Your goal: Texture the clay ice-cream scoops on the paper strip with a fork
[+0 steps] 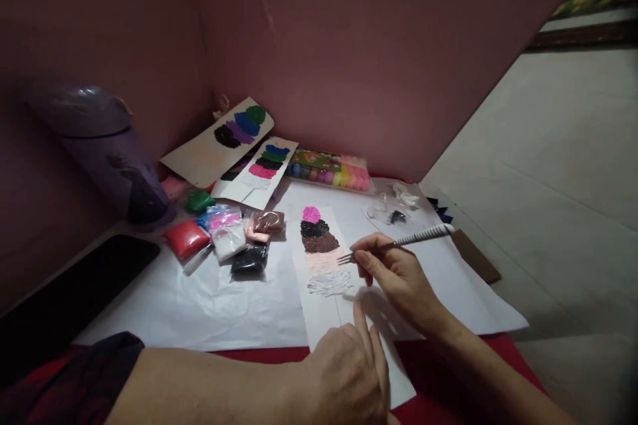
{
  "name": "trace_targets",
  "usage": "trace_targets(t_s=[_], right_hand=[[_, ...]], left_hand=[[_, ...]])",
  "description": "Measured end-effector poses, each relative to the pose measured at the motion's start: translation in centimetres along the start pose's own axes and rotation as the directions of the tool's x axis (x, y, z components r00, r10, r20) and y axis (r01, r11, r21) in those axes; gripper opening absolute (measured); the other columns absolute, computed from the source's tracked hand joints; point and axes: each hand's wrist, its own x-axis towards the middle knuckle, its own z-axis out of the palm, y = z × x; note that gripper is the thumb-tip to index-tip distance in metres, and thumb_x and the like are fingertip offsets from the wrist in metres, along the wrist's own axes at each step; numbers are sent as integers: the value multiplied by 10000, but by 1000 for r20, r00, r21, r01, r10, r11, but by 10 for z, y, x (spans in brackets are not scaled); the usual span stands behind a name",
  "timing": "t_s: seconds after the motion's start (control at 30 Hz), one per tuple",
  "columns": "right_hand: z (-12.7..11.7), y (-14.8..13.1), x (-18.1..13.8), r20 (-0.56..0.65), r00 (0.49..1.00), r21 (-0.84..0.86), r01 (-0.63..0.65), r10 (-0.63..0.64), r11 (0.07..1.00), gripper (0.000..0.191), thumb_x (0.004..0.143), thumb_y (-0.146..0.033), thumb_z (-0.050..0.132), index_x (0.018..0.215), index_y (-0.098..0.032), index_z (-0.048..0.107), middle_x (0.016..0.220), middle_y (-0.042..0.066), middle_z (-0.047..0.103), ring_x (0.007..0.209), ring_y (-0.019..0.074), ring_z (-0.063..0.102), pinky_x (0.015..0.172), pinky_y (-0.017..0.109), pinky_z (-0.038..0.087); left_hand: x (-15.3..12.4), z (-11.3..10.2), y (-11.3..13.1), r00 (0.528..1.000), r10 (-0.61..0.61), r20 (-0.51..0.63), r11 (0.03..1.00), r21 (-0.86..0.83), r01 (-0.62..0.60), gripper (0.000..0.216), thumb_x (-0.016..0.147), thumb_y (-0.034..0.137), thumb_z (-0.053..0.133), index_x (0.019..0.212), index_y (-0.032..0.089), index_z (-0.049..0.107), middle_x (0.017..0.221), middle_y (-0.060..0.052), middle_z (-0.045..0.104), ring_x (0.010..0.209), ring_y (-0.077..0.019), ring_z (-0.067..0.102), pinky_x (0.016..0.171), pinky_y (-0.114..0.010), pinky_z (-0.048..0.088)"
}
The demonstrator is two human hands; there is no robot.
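My right hand point(399, 272) is closed round a small fork point(423, 235) with a striped handle. Its tines are over the pale peach band of a white paper strip point(319, 325), at the band's right side. Stacked on that strip are textured patches of clay-like material: pink point(312, 214), black point(314, 229), brown point(321, 243), peach point(325, 261) and white point(329, 283). A thin line runs below the white patch. My left hand point(349, 368) rests on the lower part of the strip, index finger stretched forward; some of its fingers are hidden.
Left of the strip lie packets of red point(186, 240), white point(229, 241), black point(250, 260) and brown clay point(269, 221). Behind are two decorated cards point(199, 156) and a multicoloured pack point(331, 172). A purple tumbler point(112, 159) and black phone point(84, 279) stand left; clear plastic point(383, 209) lies right.
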Motion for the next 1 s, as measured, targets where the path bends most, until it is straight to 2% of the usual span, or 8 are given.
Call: trace_targets(t_s=[0.17, 0.37, 0.5, 0.57, 0.67, 0.73, 0.87, 1.0], right_hand=[[-3, -16, 10, 189, 981, 125, -68, 43, 990, 267, 932, -366, 485, 796, -156, 577, 699, 25, 597, 610, 127, 569, 522, 241, 476], [12, 10, 10, 40, 999, 84, 26, -30, 996, 179, 951, -313, 445, 880, -179, 538, 692, 1, 585, 589, 121, 557, 517, 238, 474], [12, 23, -1, -27, 968, -94, 245, -249, 965, 210, 924, -234, 469, 1131, -203, 483, 788, 13, 602, 646, 139, 590, 591, 272, 515], [10, 20, -7, 29, 921, -133, 388, -388, 912, 370, 924, -219, 441, 1291, -207, 392, 839, 45, 625, 707, 173, 630, 642, 311, 546], [9, 10, -16, 61, 867, -234, 494, -495, 837, 522, 919, -165, 400, 1423, -202, 270, 877, 85, 653, 723, 199, 652, 672, 334, 560], [10, 4, -20, 25, 862, -288, 491, -507, 822, 619, 900, -118, 410, 1470, -223, 193, 841, 65, 659, 690, 195, 646, 652, 325, 563], [17, 4, -22, -61, 874, -308, 442, -482, 842, 674, 874, -91, 464, 1479, -225, 199, 769, 41, 662, 596, 178, 618, 589, 306, 556], [24, 6, -25, -182, 878, -282, 384, -442, 879, 618, 904, -127, 484, 1457, -200, 217, 747, 19, 671, 584, 158, 621, 565, 289, 534]], left_hand=[[1, 3, 0, 998, -7, -61, 1000, 27, 9, 605, 955, 461, 285, 1154, 12, 639, 1048, -302, 653, 544, -225, 623, 370, -295, 305], [-2, -2, -3, 991, 1, -132, 1000, 22, 1, 434, 941, 339, 375, 1112, 22, 617, 983, -269, 676, 442, -155, 529, 336, -261, 228], [2, -24, -29, 892, -98, -442, 992, -112, 54, 280, 906, 256, 428, 673, 146, 539, 542, -47, 564, 426, -157, 481, 360, -269, 279], [5, -34, -48, 837, -239, -492, 969, -180, 171, 206, 897, 215, 445, 720, 152, 528, 588, -31, 562, 494, -162, 524, 411, -273, 345], [5, -40, -73, 837, -476, -269, 849, -388, 358, 179, 886, 300, 505, 827, 140, 559, 710, -34, 610, 593, -160, 578, 482, -261, 414], [5, -36, -80, 875, -453, -172, 800, -511, 314, 139, 884, 270, 515, 866, 150, 582, 778, -30, 618, 645, -137, 591, 551, -249, 455], [4, -22, -79, 861, -425, -280, 750, -641, 162, 158, 901, 157, 440, 871, 146, 595, 815, -36, 596, 692, -106, 580, 601, -216, 464], [4, -14, -82, 730, -577, -367, 680, -711, 179, 181, 890, 134, 442, 720, 146, 504, 655, 7, 539, 559, -79, 505, 533, -197, 411]])
